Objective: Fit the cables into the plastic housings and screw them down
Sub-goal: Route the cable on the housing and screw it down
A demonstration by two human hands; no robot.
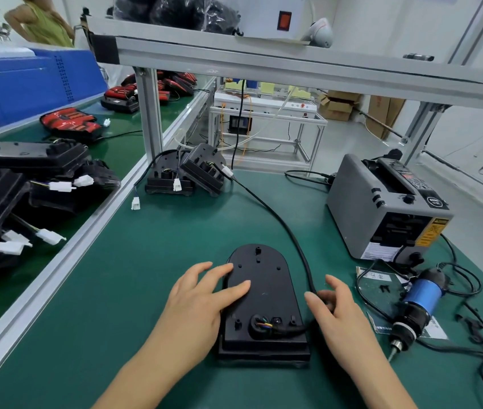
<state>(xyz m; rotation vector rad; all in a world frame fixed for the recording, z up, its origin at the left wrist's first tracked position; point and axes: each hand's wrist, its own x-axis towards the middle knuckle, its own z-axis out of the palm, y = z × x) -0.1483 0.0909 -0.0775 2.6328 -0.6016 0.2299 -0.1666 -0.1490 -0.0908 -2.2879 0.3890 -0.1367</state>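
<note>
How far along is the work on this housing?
Done: the cable already enters the housing. In hand: the left hand rests on the housing, the right hand holds the cable. Left: screwing; the screwdriver lies untouched at the right.

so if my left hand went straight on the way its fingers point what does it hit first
Your left hand lies on the black housing; past its top it would likely reach the black cable along the housing's right side first, though depth is unclear.

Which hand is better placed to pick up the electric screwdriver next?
Right. The right hand holds the cable on the side where the screwdriver lies; the left hand rests flat on the housing.
</note>
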